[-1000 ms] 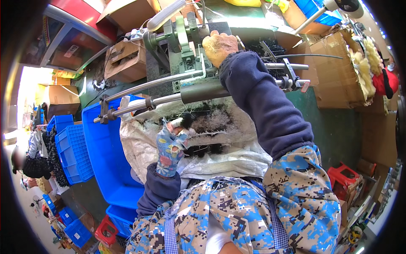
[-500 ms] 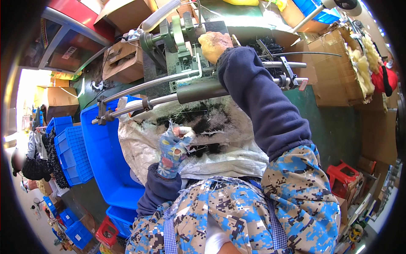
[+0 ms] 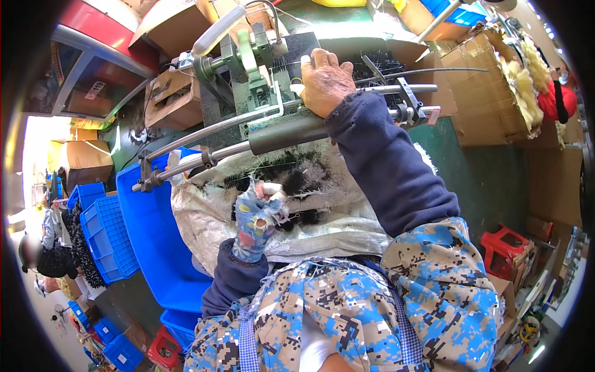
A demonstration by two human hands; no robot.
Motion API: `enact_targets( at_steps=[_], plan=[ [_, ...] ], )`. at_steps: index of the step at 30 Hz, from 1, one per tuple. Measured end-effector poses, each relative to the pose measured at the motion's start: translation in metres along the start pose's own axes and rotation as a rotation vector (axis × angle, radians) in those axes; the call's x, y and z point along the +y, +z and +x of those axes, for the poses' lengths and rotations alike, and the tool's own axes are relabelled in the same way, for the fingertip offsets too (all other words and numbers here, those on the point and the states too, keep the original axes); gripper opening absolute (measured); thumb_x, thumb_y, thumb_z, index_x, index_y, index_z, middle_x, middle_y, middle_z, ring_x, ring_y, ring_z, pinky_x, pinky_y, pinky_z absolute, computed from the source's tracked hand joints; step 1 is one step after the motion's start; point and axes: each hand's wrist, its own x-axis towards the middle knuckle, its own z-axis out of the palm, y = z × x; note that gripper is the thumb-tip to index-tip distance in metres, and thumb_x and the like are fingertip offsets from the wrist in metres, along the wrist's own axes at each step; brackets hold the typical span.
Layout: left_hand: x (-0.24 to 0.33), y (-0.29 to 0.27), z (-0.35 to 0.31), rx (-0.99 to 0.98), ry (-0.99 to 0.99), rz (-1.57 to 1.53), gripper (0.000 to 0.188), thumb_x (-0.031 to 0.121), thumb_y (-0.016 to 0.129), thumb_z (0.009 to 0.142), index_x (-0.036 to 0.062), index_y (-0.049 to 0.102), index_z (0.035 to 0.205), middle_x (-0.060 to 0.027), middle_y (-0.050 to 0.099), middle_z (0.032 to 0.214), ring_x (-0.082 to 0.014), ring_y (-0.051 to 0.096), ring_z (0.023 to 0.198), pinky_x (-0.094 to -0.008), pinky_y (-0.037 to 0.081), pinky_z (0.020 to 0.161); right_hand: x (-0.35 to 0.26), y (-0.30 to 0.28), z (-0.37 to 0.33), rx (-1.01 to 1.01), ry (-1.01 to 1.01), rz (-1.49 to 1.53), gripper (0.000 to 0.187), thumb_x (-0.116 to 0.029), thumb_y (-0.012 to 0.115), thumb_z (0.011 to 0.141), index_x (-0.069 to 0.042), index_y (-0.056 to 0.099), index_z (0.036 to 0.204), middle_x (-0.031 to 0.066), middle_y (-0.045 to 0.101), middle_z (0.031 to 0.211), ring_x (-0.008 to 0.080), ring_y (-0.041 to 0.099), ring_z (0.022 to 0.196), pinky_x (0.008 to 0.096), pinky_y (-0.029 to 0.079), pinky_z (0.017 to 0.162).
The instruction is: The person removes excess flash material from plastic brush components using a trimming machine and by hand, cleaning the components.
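Note:
My left hand (image 3: 256,217), in a torn blue flowered glove with bare and wrapped fingertips showing, is curled closed above a whitish cloth. What it holds, if anything, is hidden. Close by on the cloth (image 3: 204,217) lie black bristles (image 3: 282,173), dark and patchy. My right hand (image 3: 325,80), bare with a white wrap on a fingertip, lies palm down over the bed of a green metal machine (image 3: 251,65). Its fingers are apart, and nothing shows in them. A steel rod with a dark roller (image 3: 288,136) crosses in front of the machine, below my right hand.
A large blue bin (image 3: 149,235) stands left of the cloth, with more blue crates (image 3: 108,235) beyond. An open cardboard box (image 3: 483,93) with pale fluffy pieces is at the right. A thin black rod (image 3: 434,70) juts rightward from the machine. A red stool (image 3: 505,248) sits lower right.
My right hand has opened from a closed shape to spread fingers over the machine bed. The left hand has hardly moved. The whole view has shifted slightly.

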Motion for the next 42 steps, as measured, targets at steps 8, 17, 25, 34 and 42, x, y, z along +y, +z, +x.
enact_targets(
  at_steps=[8,17,25,34,42],
  plan=[
    [0.001,-0.018,-0.009,0.067,-0.024,-0.006,0.010,0.008,0.058,0.079,0.0006,0.053,0.085,-0.0024,0.053,0.066,-0.0091,0.051,0.053,-0.0197,0.040,0.047,0.005,0.003,-0.002,0.049,-0.037,0.034,0.042,-0.023,0.059,0.072,0.003,0.051,0.104,0.0147,0.044,0.110,0.0287,0.042,0.106,0.0432,0.036,0.081],
    [0.000,-0.011,-0.004,-0.001,-0.044,-0.050,0.008,0.004,0.056,0.080,0.0002,0.052,0.086,-0.0029,0.053,0.064,-0.0087,0.051,0.052,-0.0203,0.039,0.047,-0.009,0.003,0.002,-0.057,-0.013,0.010,0.036,-0.024,0.058,0.072,0.000,0.052,0.099,0.0141,0.050,0.097,0.0289,0.048,0.098,0.0479,0.035,0.074],
    [0.006,-0.007,-0.009,0.053,-0.008,-0.021,0.009,0.006,0.056,0.081,0.0004,0.052,0.086,-0.0029,0.053,0.065,-0.0086,0.051,0.054,-0.0195,0.039,0.047,-0.057,0.009,0.010,-0.055,-0.048,0.040,0.034,-0.024,0.049,0.077,0.000,0.049,0.101,0.0158,0.052,0.097,0.0294,0.049,0.094,0.0498,0.036,0.072],
    [0.005,-0.033,-0.013,0.115,0.064,0.048,0.012,0.011,0.053,0.084,0.0032,0.053,0.093,-0.0059,0.059,0.074,-0.0067,0.050,0.056,-0.0174,0.040,0.050,-0.011,-0.010,0.006,-0.063,-0.085,-0.073,0.027,-0.019,0.051,0.076,-0.002,0.055,0.097,0.0152,0.051,0.096,0.0274,0.047,0.095,0.0477,0.033,0.077],
    [0.008,-0.003,-0.003,0.070,0.124,-0.043,0.014,0.008,0.053,0.083,0.0003,0.052,0.095,-0.0075,0.060,0.079,-0.0104,0.054,0.063,-0.0205,0.043,0.056,0.022,-0.022,0.040,-0.230,0.026,-0.097,0.022,-0.012,0.051,0.075,-0.007,0.061,0.094,0.0116,0.049,0.112,0.0268,0.042,0.107,0.0494,0.029,0.086]
  ],
)
